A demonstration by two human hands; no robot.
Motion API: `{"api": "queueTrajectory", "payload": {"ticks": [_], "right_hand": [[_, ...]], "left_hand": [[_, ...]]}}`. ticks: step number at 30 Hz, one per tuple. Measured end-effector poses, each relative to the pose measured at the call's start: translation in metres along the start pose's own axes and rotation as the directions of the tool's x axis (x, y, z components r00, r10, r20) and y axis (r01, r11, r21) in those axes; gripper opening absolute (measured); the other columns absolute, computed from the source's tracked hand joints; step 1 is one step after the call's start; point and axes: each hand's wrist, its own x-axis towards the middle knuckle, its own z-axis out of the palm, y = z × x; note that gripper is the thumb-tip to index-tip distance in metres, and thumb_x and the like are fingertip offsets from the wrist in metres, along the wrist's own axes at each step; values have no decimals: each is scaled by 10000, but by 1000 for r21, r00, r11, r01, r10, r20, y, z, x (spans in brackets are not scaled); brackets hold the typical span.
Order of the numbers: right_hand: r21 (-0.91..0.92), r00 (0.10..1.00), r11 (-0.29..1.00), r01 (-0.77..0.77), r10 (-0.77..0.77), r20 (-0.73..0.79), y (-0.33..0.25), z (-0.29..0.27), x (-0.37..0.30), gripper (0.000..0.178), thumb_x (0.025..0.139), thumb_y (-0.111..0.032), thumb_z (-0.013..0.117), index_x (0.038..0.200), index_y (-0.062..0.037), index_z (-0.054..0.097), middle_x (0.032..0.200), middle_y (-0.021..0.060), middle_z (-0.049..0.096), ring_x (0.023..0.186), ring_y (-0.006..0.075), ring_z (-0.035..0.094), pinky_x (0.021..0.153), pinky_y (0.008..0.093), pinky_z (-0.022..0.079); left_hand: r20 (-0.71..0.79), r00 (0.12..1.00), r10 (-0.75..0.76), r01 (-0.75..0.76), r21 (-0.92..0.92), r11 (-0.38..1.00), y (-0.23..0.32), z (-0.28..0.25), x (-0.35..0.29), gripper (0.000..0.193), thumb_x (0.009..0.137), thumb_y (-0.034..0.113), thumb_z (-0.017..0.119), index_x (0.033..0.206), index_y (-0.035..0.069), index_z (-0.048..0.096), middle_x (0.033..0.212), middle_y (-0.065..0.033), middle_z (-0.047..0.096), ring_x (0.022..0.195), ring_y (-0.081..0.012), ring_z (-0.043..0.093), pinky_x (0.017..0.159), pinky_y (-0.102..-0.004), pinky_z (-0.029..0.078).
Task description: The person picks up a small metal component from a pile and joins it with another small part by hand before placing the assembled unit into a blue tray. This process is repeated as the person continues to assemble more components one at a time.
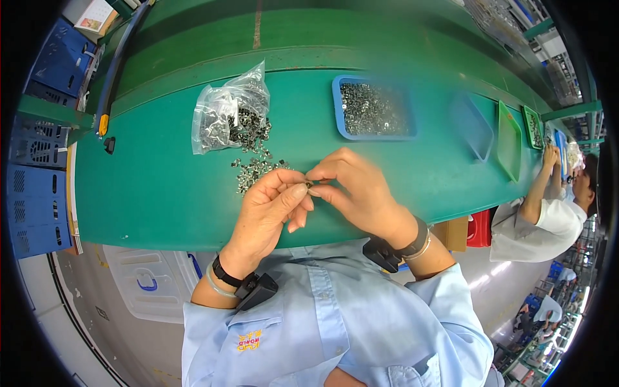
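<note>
Above the near part of the green table, my left hand [269,201] and my right hand [362,192] meet at their fingertips. Both are closed in a pinch around a small dark metal part [309,185], mostly covered by the fingers. Just beyond my left hand lies a loose pile of small shiny metal pieces [256,169]. They spread out from the mouth of a clear plastic bag [216,121] that holds more of them. A blue tray [377,137] full of similar small metal pieces stands farther off to the right.
Right along the green table [155,193] stand an empty blue tray [474,129], a green tray [509,142] and a smaller green tray [532,128] with parts. A co-worker [541,219] sits at the right. Blue crates [40,200] are stacked at the left.
</note>
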Motion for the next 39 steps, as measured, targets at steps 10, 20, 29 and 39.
{"api": "queueTrajectory", "payload": {"ticks": [10,20,29,39], "right_hand": [[-165,995,982,94,-87,50,-10,-11,3,236,686,-45,731,889,-80,616,841,47,588,783,249,583,659,350,466],[-69,999,997,45,-46,-20,-5,-2,0,242,685,-26,736,885,-81,611,869,52,602,784,245,592,651,339,479],[-77,994,995,63,-70,-80,-7,2,-4,248,694,-21,737,901,-73,612,887,74,595,788,245,593,640,326,485],[28,996,999,-16,19,-83,-8,3,-7,219,712,-18,727,896,-77,624,887,75,589,798,233,591,638,325,482]], "left_hand": [[-33,998,53,-48,133,990,-2,2,0,162,933,144,554,1023,9,568,805,-76,625,572,-80,544,461,-187,399],[-10,999,32,-31,54,998,1,0,-2,168,938,135,542,1042,5,568,812,-85,629,575,-89,551,458,-194,406],[28,999,-37,39,-74,997,1,-2,-2,184,948,139,521,1054,-1,577,797,-94,634,567,-100,552,459,-208,408],[42,999,-27,31,-102,994,2,4,-4,203,947,169,529,1051,0,575,795,-91,633,565,-101,545,462,-210,403]]}}
